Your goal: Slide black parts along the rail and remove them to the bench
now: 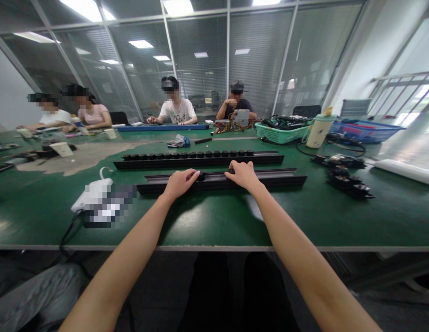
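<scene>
Black rail (pixel 259 181) — left hand (pixel 181 183), right hand (pixel 242 175) both on top

hands (pixel 181 183) (pixel 242 175): 2 | black rails (pixel 200 161) (pixel 270 181): 2 | seated people (pixel 55 119) (pixel 92 115) (pixel 176 111) (pixel 235 108): 4 | plastic baskets (pixel 278 134) (pixel 366 132): 2

**Room on the counter near us, tighter ahead and to both sides**
Bare green counter (pixel 214 221) runs from the near edge up to the near black rail (pixel 256 180), where our left hand (pixel 180 183) and right hand (pixel 242 175) rest. A narrow gap separates it from the far black rail (pixel 199 160). A blurred white object (pixel 97 196) blocks the left; black parts (pixel 346 182) block the right.
</scene>
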